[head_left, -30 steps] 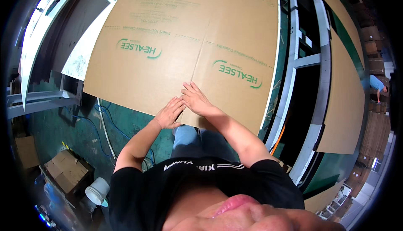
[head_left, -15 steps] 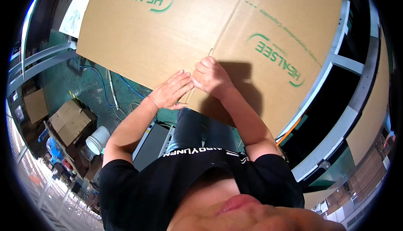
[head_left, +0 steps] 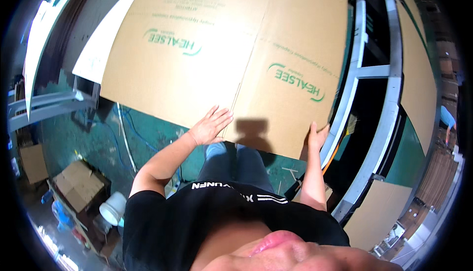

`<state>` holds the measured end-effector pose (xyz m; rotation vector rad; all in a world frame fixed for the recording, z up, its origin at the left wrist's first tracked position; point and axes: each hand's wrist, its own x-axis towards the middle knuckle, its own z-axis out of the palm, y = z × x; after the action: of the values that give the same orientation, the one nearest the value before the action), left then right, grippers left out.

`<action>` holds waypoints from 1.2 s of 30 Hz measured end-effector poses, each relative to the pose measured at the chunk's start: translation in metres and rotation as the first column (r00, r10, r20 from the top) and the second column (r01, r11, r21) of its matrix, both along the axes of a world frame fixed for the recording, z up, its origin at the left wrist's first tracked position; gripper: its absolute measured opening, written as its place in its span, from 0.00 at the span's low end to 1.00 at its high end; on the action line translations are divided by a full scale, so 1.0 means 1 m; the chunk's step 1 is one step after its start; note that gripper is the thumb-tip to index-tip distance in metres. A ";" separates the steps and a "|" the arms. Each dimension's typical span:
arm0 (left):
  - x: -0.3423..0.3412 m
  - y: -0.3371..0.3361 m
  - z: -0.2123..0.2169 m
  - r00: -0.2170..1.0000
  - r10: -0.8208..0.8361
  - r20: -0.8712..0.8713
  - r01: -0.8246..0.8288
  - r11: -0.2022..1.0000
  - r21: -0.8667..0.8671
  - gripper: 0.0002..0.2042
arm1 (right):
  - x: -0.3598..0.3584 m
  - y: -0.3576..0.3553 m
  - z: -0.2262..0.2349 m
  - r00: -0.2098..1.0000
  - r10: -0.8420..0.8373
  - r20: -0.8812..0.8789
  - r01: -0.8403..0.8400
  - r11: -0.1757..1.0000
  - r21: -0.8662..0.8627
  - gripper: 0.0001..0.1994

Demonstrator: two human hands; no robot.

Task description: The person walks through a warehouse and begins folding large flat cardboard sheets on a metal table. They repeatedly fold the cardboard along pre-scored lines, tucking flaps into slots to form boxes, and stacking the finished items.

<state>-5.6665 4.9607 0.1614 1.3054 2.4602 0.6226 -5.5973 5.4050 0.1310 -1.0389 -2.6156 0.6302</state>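
Board (head_left: 224, 64) is stretching away ahead
Left hand (head_left: 211, 126) is lying flat, fingers unclamped; right hand (head_left: 317, 136) is touching its right edge, grip unclear.

White bucket (head_left: 113, 209) near cardboard box (head_left: 79, 185)

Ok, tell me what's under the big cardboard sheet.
A white surface shows along the left edge of the cardboard sheet, seemingly running beneath; whatever else lies underneath is covered.

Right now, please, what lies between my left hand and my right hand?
In the head view, a stretch of the cardboard sheet lies between your left hand and right hand, with a dark shadow on it.
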 end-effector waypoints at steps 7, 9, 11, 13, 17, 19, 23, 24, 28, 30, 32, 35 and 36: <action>-0.005 -0.004 0.008 1.000 -0.031 -0.003 0.031 1.000 -0.001 0.43 | 0.029 0.043 0.009 0.981 -0.089 0.172 0.150 0.910 -0.387 0.18; -0.005 -0.006 0.001 0.999 -0.038 -0.007 0.039 0.998 0.041 0.43 | 0.037 0.035 0.034 0.987 -0.145 0.074 0.163 0.863 -0.478 0.16; -0.002 -0.010 0.003 0.999 -0.034 -0.002 0.034 0.997 0.072 0.43 | 0.041 0.024 0.070 0.990 -0.143 0.013 0.134 0.883 -0.450 0.14; 0.000 -0.013 0.004 0.999 -0.034 0.005 0.034 0.996 0.084 0.43 | 0.037 0.005 0.115 0.977 -0.192 -0.098 0.116 0.852 -0.510 0.12; 0.003 -0.016 0.001 0.999 -0.037 0.015 0.034 0.990 0.138 0.43 | 0.028 -0.049 0.212 0.930 -0.118 -0.349 -0.127 0.788 -0.603 0.11; 0.005 -0.014 0.004 0.999 -0.037 0.026 0.032 0.988 0.152 0.43 | 0.025 -0.071 0.251 0.946 -0.008 -0.324 -0.172 0.835 -0.523 0.10; 0.010 -0.009 -0.001 0.999 -0.026 0.031 0.021 0.985 0.172 0.43 | 0.016 -0.121 0.307 0.956 0.086 -0.281 -0.211 0.868 -0.449 0.09; 0.011 -0.010 0.001 0.999 -0.033 0.032 0.027 0.983 0.180 0.43 | 0.015 -0.128 0.311 0.948 0.123 -0.294 -0.243 0.876 -0.417 0.09; 0.003 -0.015 0.003 0.999 -0.034 0.009 0.032 0.983 0.179 0.42 | 0.008 -0.135 0.311 0.914 0.124 -0.387 -0.316 0.815 -0.486 0.08; 0.007 -0.013 0.001 1.000 -0.029 0.006 0.028 0.986 0.163 0.42 | 0.022 -0.106 0.280 0.943 0.129 -0.308 -0.249 0.887 -0.390 0.10; 0.006 -0.011 0.000 0.999 -0.040 -0.004 0.040 0.989 0.145 0.44 | 0.054 -0.059 0.201 0.960 -0.031 -0.277 -0.075 0.928 -0.365 0.17; 0.007 0.006 0.008 0.998 -0.060 -0.024 0.061 0.998 0.026 0.42 | 0.122 -0.011 0.063 1.000 0.016 0.025 -0.019 0.992 0.126 0.26; 0.007 0.008 0.011 0.998 -0.049 -0.037 0.048 0.999 -0.007 0.42 | 0.129 -0.015 0.029 1.000 0.027 0.001 -0.027 0.987 -0.157 0.28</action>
<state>-5.6590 4.9685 0.1721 1.3817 2.4495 0.5836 -5.4682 5.3899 0.1599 -1.0503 -2.6221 0.8535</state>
